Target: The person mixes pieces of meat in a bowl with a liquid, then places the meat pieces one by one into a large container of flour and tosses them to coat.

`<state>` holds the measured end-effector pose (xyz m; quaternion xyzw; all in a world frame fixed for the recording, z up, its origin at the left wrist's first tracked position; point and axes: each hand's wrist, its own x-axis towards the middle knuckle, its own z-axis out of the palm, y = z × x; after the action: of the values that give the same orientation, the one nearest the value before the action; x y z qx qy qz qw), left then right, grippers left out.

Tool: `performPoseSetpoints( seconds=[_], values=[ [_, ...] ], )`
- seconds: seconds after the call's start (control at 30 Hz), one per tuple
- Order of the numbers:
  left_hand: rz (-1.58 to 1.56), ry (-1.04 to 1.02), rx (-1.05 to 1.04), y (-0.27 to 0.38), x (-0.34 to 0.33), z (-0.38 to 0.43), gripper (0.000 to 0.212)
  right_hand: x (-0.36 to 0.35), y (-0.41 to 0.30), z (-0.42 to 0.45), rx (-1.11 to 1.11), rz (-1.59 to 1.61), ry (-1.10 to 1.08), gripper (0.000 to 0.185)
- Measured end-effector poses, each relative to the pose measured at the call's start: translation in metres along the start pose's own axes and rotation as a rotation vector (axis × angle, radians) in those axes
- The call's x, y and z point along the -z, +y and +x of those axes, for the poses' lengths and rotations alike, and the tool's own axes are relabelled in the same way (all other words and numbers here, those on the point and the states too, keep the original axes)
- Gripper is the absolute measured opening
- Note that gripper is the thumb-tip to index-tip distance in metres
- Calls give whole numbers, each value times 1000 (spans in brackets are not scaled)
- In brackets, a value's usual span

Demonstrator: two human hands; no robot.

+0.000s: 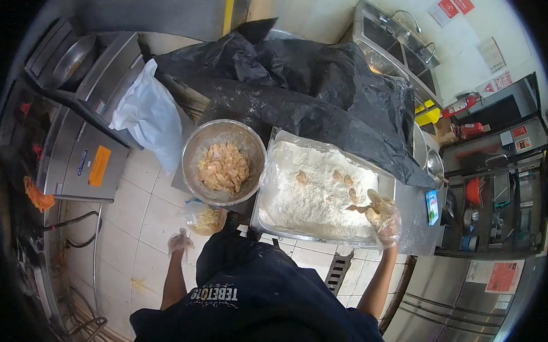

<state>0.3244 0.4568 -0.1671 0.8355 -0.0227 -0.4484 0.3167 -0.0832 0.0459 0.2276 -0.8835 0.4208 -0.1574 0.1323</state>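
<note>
My right hand (384,221), in a clear plastic glove with flour-coated fingers, is over the right side of a metal tray (395,189) lined with clear plastic. A brownish strip (357,208) shows at its fingertips; whether it is held or lies on the flour is unclear. White flour (313,208) fills the tray, and several small pieces of coated meat (302,177) lie on it. Left of the tray, a steel bowl (188,177) contains a heap of wet, raw-looking meat pieces (224,167). My left hand (180,241), also gloved, is empty above the floor, fingers apart.
A clear bag of pale shreds (205,219) sits below the bowl. Black plastic sheeting (304,95) covers things behind the tray. At left are a white sack (151,112) and steel kitchen equipment (86,155). A blue packet (431,207) lies at right, near a shelving unit (481,212).
</note>
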Motion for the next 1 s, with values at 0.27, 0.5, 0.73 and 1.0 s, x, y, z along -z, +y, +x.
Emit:
performPoseSetpoints(
  seconds=[0.27,0.5,0.73,1.0],
  values=[
    [-171,-18,-65,24,3,-22,52,-3,0,-8,-426,288,28,42],
    [55,-34,-66,18,4,-15,57,-3,53,-45,-537,73,-54,41],
    [-57,-28,-37,-16,3,-2,65,-3,22,-28,-501,-102,-70,37],
    [93,-23,32,31,-5,-23,59,-35,35,4,-501,643,-162,27]
  ],
)
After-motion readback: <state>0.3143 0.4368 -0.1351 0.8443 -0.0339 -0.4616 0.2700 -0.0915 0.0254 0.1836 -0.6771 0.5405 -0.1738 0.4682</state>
